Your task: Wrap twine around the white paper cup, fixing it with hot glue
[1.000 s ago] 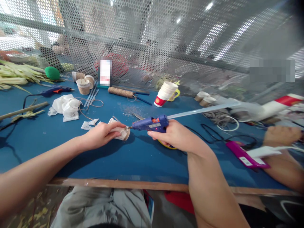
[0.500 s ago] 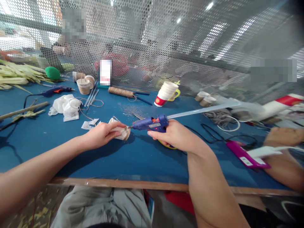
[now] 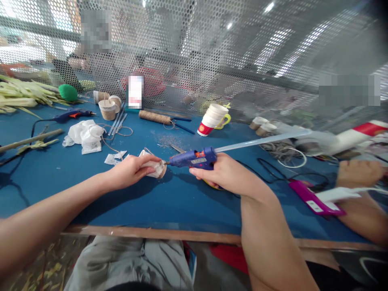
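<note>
My left hand (image 3: 129, 170) is closed round a small white paper cup (image 3: 155, 168) lying on its side on the blue table (image 3: 169, 202), its twine-wrapped end turned right. My right hand (image 3: 226, 173) grips a blue glue gun (image 3: 194, 158) by the handle. Its nozzle tip touches the cup's end. A long clear glue stick (image 3: 260, 141) juts out of the gun's back toward the right. The gun's black cord trails off to the right behind my hand.
Another person's hand (image 3: 357, 173) rests at the right edge beside a purple device (image 3: 312, 198). Farther back lie a stack of cups (image 3: 212, 120), a twine spool (image 3: 154, 117), twine-wrapped cups (image 3: 106, 109), a second glue gun (image 3: 68, 116), crumpled white paper (image 3: 83, 135) and a perforated metal screen (image 3: 194, 52).
</note>
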Motion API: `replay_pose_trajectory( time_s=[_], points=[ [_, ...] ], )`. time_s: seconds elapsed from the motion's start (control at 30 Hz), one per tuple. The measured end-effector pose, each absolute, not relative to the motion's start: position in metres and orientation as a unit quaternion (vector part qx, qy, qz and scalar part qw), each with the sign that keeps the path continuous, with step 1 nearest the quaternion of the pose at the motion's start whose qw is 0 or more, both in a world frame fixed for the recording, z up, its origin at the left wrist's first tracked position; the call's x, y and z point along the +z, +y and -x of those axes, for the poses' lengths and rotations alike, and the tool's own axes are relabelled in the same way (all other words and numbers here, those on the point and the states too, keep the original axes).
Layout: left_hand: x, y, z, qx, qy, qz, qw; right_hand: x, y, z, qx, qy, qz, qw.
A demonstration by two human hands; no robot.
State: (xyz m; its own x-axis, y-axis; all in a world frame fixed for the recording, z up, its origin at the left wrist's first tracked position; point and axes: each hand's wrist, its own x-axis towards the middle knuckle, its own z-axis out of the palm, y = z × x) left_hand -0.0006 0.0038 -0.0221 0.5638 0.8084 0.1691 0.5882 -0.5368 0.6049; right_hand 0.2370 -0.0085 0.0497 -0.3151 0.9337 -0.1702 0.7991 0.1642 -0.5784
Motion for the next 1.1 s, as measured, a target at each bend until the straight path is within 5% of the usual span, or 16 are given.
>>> replay_pose_trajectory(
  time_s=[1.1],
  points=[
    [-0.0199, 0.0036, 0.0002, 0.215, 0.418, -0.844, 0.256, 0.0457, -0.0042, -0.2366, 0.277, -0.758, 0.576, 0.127]
  ],
)
